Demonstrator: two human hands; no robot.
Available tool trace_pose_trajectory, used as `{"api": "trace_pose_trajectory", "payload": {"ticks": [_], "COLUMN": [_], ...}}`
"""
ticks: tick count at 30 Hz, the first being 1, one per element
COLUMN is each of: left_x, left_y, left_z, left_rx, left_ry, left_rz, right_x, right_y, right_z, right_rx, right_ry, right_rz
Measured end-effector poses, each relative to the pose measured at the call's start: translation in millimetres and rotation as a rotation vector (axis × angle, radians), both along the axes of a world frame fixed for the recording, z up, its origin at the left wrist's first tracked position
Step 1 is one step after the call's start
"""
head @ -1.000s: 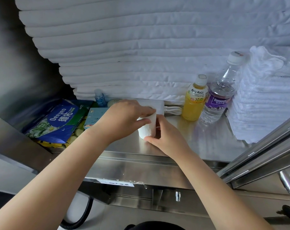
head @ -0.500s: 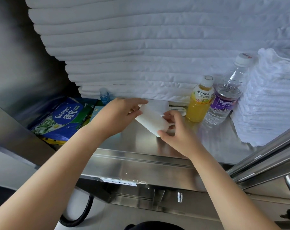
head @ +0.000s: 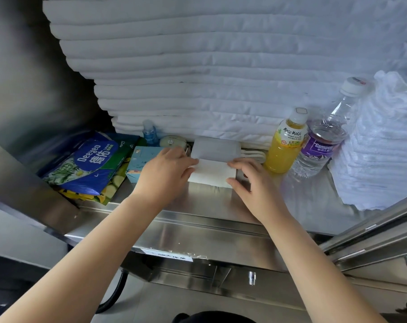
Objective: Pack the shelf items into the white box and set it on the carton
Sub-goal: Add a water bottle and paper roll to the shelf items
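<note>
Both grips, left hand [head: 167, 169] and right hand [head: 251, 180], are clamped on opposite ends of the white box [head: 212, 174], which stood upright a second ago and now lies flat on the shelf [head: 209, 206] between them, seemingly being readied for filling.

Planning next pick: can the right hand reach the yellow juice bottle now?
Probably yes: the juice bottle stands just beside the right hand, nothing between. That hand grips the white box, though, and must release first.
</note>
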State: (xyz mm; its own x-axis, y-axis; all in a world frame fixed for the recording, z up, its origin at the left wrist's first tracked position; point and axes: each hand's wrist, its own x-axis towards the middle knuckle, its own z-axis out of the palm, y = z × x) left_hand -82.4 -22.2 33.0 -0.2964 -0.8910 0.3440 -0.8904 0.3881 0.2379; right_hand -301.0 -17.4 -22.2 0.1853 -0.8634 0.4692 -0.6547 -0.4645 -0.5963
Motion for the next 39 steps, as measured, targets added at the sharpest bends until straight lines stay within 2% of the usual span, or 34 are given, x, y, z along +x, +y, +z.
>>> {"api": "trace_pose_trajectory", "payload": {"ticks": [2, 7, 11, 16, 24, 28, 33, 35, 39], "left_x": [-4, -10, -11, -13, -10, -11, -12, -11, -5], "left_y": [3, 8, 3, -1, -6, -4, 2, 5, 10], "left_z": [-1, -15, -19, -24, -42, -47, -42, -41, -40], "left_rx": [-0.123, -0.164, -0.195, -0.175, -0.268, -0.295, -0.185, -0.148, -0.086], "left_ry": [-0.05, -0.043, -0.068, -0.063, -0.098, -0.146, -0.199, -0.246, -0.272], "left_rz": [-0.066, -0.215, -0.219, -0.215, -0.194, -0.191, -0.177, -0.179, -0.186], "right_x": [1, 4, 2, 2, 0, 1, 3, 5, 7], "right_y": [1, 3, 1, 1, 5, 4, -3, -9, -15], "right_z": [1, 2, 4, 3, 3, 3, 11, 15, 12], "right_rx": [-0.037, -0.12, -0.126, -0.216, -0.252, -0.241, -0.131, -0.054, 0.03], "right_ry": [0.057, 0.142, 0.143, 0.239, 0.228, 0.139, -0.117, -0.11, 0.032], "right_rz": [-0.021, -0.061, -0.067, -0.027, -0.001, 0.02, -0.015, -0.047, -0.051]}}
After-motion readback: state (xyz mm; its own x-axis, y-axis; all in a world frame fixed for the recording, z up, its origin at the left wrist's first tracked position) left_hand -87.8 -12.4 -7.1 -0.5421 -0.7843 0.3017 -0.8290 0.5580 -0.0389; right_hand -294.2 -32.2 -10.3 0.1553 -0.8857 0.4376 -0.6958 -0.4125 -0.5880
